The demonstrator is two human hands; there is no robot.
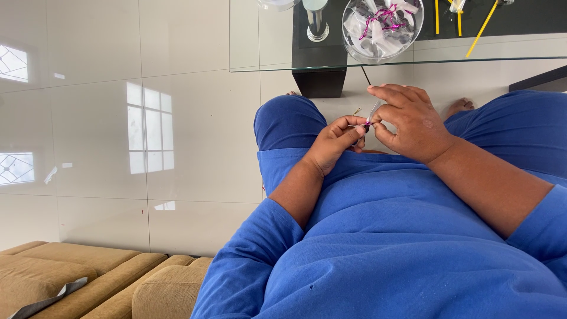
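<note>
The head camera looks down at a person in a blue shirt point(390, 236) sitting by a glass table point(266, 53). Both hands meet over the lap, just in front of the knees.

The left hand point(336, 142) pinches a tiny shiny pink tie point(367, 124) between thumb and first finger. The grip is very narrow, just fingertips pressed together on the tie. The right hand point(413, 121) is touching the left one. Its thumb and fingers close on a small clear bag point(374, 110), which sticks up a little between the two hands. So the bag and the tie sit right where the fingertips meet.

The step looks like tying the pink tie around the neck of the bag. To do it well, the right hand should probably keep the neck of the bag bunched tight, while the left hand turns the tie snugly around it. The pieces are small, so slow, small finger moves seem best. Part of the tie is hidden by the fingers.

On the table, well apart from the hands, stands a clear bowl point(413, 29) with more clear bags and pink ties in it. Yellow sticks point(481, 26) lie beside it.
</note>
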